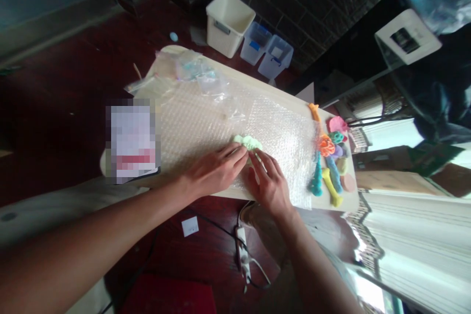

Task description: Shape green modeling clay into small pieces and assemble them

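A light green, lumpy piece of modelling clay (248, 142) lies on bubble wrap near the table's front edge. My left hand (221, 167) comes in from the left, its fingers closed together on the left and near side of the clay. From the right, my right hand (270, 181) holds its lower right edge with bent fingers and thumb. Both sets of fingertips touch the clay and partly cover it. The underside of the piece is hidden.
Bubble wrap (279, 122) covers much of the table. Coloured clay shapes, including a yellow one (331, 187) and an orange one (326, 145), crowd the right end. Plastic bags (206, 76) lie at the far left; a blurred-out item (133, 137) sits nearer. Bins (230, 24) stand behind.
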`<move>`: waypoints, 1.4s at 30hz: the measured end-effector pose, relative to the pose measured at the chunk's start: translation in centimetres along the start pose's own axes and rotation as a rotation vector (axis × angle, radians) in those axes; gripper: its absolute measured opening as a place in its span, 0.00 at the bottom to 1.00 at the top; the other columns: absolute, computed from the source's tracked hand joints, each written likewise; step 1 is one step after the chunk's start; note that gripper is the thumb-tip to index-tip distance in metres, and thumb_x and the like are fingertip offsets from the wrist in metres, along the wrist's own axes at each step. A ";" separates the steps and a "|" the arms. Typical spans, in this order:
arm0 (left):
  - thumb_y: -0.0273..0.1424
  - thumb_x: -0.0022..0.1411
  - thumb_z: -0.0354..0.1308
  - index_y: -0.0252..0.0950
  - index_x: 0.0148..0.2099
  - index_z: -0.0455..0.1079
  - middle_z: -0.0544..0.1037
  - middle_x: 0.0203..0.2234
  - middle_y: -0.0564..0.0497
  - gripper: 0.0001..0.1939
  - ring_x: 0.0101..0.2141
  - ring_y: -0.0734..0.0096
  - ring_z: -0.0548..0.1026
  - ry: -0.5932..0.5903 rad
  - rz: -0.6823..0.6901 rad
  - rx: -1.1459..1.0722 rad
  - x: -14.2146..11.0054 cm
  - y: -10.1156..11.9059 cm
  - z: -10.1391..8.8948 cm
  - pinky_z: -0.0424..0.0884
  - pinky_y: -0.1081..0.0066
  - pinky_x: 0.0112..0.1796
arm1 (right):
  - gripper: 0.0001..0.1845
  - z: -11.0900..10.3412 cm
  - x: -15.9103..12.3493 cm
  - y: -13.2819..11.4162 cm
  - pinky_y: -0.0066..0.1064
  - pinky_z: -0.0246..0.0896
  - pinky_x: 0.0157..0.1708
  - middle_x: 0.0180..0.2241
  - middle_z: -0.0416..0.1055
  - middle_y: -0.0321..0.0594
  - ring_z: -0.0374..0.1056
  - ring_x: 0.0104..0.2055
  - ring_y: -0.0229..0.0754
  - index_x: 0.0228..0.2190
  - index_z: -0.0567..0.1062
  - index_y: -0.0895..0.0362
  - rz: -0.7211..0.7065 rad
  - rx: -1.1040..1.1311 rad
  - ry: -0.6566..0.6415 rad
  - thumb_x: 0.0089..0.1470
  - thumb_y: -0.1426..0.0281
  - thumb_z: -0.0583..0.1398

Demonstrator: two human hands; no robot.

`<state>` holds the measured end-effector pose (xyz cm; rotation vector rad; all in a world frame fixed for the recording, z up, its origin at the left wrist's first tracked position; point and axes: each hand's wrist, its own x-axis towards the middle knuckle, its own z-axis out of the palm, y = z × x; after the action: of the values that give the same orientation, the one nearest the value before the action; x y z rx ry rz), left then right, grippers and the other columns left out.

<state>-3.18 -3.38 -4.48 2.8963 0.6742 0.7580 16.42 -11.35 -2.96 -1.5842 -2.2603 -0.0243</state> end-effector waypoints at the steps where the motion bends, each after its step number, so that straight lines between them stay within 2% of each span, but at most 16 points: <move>1: 0.23 0.71 0.50 0.22 0.61 0.68 0.75 0.55 0.36 0.19 0.59 0.52 0.70 0.014 0.004 0.008 -0.1 0.0 0.1 0.70 0.59 0.61 | 0.31 0.0 -0.1 0.0 0.55 0.70 0.60 0.62 0.68 0.54 0.65 0.63 0.56 0.67 0.62 0.56 0.000 0.008 0.001 0.65 0.76 0.57; 6: 0.23 0.71 0.50 0.20 0.61 0.69 0.75 0.55 0.35 0.20 0.58 0.52 0.71 0.062 0.022 0.031 -0.3 0.2 0.3 0.69 0.60 0.62 | 0.33 -0.1 -0.3 0.1 0.57 0.69 0.60 0.64 0.65 0.55 0.63 0.65 0.58 0.68 0.60 0.55 0.009 0.037 -0.021 0.65 0.75 0.58; 12: 0.22 0.70 0.49 0.20 0.60 0.69 0.75 0.53 0.34 0.20 0.58 0.52 0.72 0.046 0.006 0.011 -0.4 0.3 0.4 0.70 0.60 0.61 | 0.31 -0.2 -0.4 -0.1 0.57 0.69 0.61 0.64 0.66 0.55 0.63 0.65 0.58 0.67 0.62 0.54 0.019 0.061 -0.034 0.65 0.75 0.58; 15: 0.23 0.70 0.49 0.21 0.61 0.68 0.74 0.55 0.35 0.20 0.57 0.52 0.72 0.049 -0.005 -0.006 -0.1 0.3 0.1 0.70 0.59 0.60 | 0.32 -0.4 0.1 -0.2 0.54 0.69 0.60 0.63 0.66 0.57 0.64 0.64 0.57 0.67 0.61 0.57 0.052 0.072 -0.012 0.64 0.75 0.58; 18: 0.25 0.70 0.51 0.23 0.61 0.66 0.74 0.55 0.34 0.20 0.56 0.52 0.72 0.047 -0.030 -0.028 0.6 0.0 -0.3 0.71 0.58 0.58 | 0.33 -0.7 1.0 0.0 0.56 0.67 0.61 0.63 0.66 0.59 0.63 0.63 0.58 0.68 0.59 0.61 0.079 0.066 0.009 0.64 0.73 0.58; 25: 0.25 0.69 0.52 0.24 0.56 0.70 0.75 0.48 0.37 0.16 0.50 0.53 0.72 -0.037 -0.072 -0.083 2.1 -0.9 -0.4 0.71 0.57 0.54 | 0.24 -1.0 3.0 0.3 0.52 0.69 0.57 0.54 0.72 0.54 0.66 0.56 0.56 0.60 0.69 0.61 0.084 0.073 -0.059 0.64 0.72 0.56; 31: 0.25 0.69 0.51 0.28 0.54 0.70 0.75 0.46 0.39 0.14 0.49 0.55 0.72 -0.048 -0.075 -0.102 2.1 -0.9 -0.7 0.70 0.58 0.52 | 0.24 -1.3 2.6 0.4 0.54 0.67 0.59 0.56 0.73 0.52 0.66 0.59 0.56 0.61 0.68 0.57 0.063 0.103 -0.055 0.64 0.72 0.56; 42: 0.27 0.71 0.51 0.26 0.58 0.68 0.74 0.48 0.39 0.16 0.50 0.55 0.71 -0.095 -0.096 -0.073 2.3 -0.9 -1.0 0.69 0.60 0.54 | 0.22 -1.3 2.9 0.7 0.54 0.68 0.57 0.53 0.74 0.54 0.68 0.56 0.56 0.58 0.68 0.60 0.033 0.115 -0.058 0.63 0.72 0.58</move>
<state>-2.25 -1.67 -2.70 2.7910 0.7520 0.6163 16.60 -8.75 -1.02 -1.5810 -2.2351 0.1600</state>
